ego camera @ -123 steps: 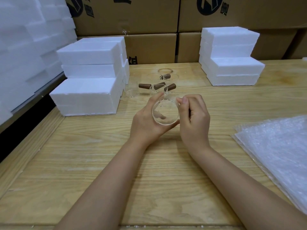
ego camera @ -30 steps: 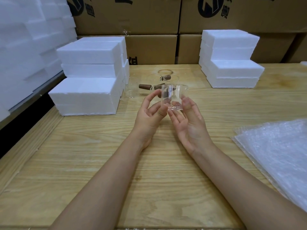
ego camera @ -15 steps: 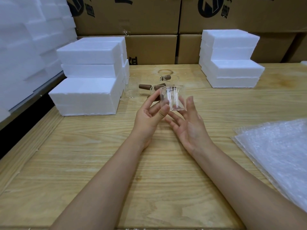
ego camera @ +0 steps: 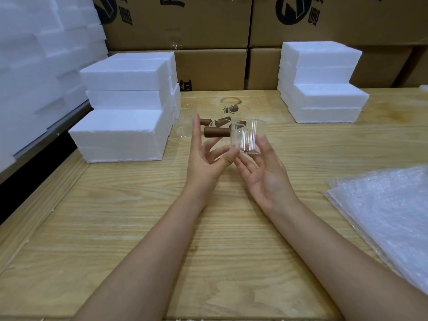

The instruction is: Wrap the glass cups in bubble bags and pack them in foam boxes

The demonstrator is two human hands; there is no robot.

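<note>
Glass cup (ego camera: 247, 137) stands upright in the air between both hands. Its base rests on the straight, upturned fingers of the right hand (ego camera: 266, 179), with one fingertip beside its right wall. The left hand (ego camera: 206, 163) is spread loose, thumb tip touching the cup's lower left edge. Bubble bags (ego camera: 389, 216) lie well apart on the table (ego camera: 115, 205).

Clear glass cup (ego camera: 247, 137), upright, on fingers (ego camera: 264, 145)

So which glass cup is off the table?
The upright glass cup resting on the fingers of the right hand. The other cups all stand on the table behind it.
</note>
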